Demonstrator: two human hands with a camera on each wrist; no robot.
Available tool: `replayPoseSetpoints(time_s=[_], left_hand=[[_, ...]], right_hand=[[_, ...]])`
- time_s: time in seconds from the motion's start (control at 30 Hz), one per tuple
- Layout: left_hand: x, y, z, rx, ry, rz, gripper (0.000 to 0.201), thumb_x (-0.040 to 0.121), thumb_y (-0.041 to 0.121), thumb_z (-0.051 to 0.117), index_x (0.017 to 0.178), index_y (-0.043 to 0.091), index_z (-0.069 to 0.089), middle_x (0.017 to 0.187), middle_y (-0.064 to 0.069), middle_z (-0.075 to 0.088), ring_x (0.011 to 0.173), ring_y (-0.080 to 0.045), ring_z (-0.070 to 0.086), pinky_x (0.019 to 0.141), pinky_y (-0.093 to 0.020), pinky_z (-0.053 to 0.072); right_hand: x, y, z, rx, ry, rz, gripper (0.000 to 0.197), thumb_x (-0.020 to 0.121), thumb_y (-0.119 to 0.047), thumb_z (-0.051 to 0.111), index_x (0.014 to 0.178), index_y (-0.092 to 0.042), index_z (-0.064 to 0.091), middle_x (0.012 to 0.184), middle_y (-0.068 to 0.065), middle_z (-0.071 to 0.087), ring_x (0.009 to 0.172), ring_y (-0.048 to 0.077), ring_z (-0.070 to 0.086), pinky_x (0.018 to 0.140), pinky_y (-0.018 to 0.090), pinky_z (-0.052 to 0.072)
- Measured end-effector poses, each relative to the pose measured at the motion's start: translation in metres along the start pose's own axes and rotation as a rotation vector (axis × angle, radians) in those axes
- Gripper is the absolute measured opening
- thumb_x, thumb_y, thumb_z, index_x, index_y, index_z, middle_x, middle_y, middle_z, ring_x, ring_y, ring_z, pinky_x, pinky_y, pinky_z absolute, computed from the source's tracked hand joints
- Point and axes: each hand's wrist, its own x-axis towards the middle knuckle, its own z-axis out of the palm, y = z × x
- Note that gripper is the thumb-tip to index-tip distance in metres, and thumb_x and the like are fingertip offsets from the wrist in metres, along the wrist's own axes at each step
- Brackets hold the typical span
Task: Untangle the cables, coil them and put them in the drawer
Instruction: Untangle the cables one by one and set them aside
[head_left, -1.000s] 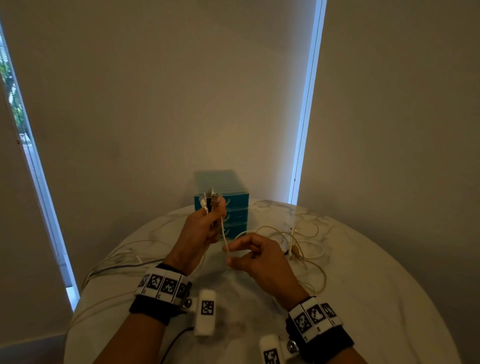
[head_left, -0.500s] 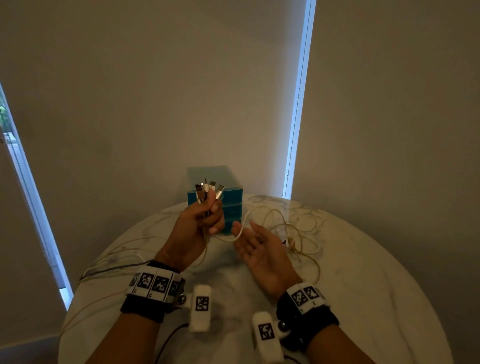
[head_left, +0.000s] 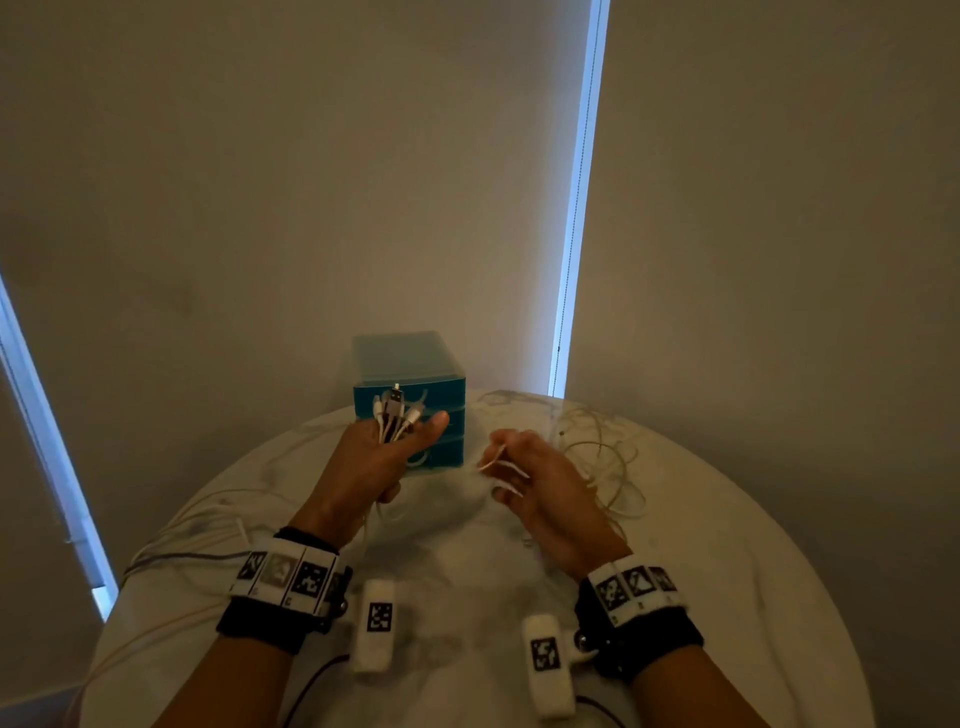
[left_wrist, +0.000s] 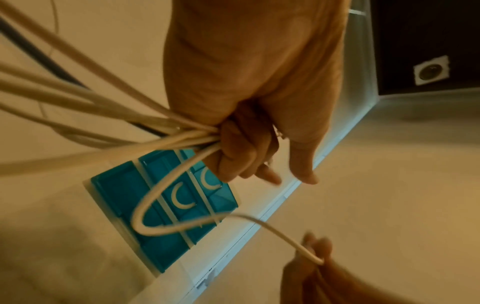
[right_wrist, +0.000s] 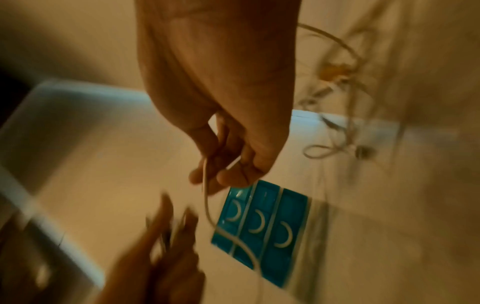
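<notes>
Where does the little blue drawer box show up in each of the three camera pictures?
Head: blue drawer box at centre, on the table's far edge, behind the left hand.
Left wrist: lower left, tilted, below the fingers.
Right wrist: lower centre-right, tilted.
Shared landmark: the pale crescent handles on its drawers.

A round, pale marble-patterned worktop (head_left: 675, 545) is set before plain beige roller blinds (head_left: 311, 182). Narrow strips of blue daylight (head_left: 576, 208) are seen between the blinds, and a further strip (head_left: 47, 441) is seen at the left.
</notes>
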Motion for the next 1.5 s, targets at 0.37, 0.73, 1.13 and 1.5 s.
replayPoseSetpoints(time_s=[0.37,0.73,1.13,1.5], left_hand=[[-0.006,0.006,0.013,0.257,-0.024,0.095,0.015,0.091,0.031,0.084,0.083,0.02,0.076,0.057,0.015,0.067,0.045,0.004,0.056,0.047,-0.012,0.041],[-0.005,0.016,-0.011,0.034,-0.038,0.148,0.016,0.094,0.028,0.079,0.082,0.018,0.077,0.055,0.011,0.054,0.047,-0.008,0.042,0.049,-0.023,0.034],[0.001,0.005,-0.004,0.296,0.064,0.147,0.029,0.09,0.052,0.079,0.105,0.029,0.083,0.094,0.019,0.081,0.088,0.005,0.075,0.077,-0.021,0.053],[0.003,-0.002,0.0,0.445,-0.042,0.058,0.007,0.082,0.027,0.09,0.078,0.025,0.085,0.079,0.015,0.079,0.075,0.007,0.07,0.071,-0.022,0.048]], right_hand=[[-0.01,0.009,0.016,-0.687,-0.293,-0.198,0.028,0.11,-0.031,0.058,0.117,-0.014,0.08,0.099,0.005,0.082,0.09,0.007,0.076,0.072,0.02,0.057],[0.013,0.006,-0.029,0.385,0.135,0.047,0.036,0.114,-0.025,0.048,0.14,-0.002,0.054,0.12,0.016,0.079,0.111,0.027,0.078,0.09,0.036,0.061],[-0.007,0.005,0.004,-0.486,-0.12,-0.082,0.03,0.113,-0.035,0.05,0.121,-0.025,0.077,0.077,0.0,0.066,0.063,0.011,0.057,0.053,0.021,0.041],[-0.022,0.001,0.02,-0.717,-0.29,-0.091,0.023,0.105,-0.04,0.065,0.107,-0.022,0.08,0.092,0.003,0.082,0.084,0.022,0.079,0.057,0.016,0.049]])
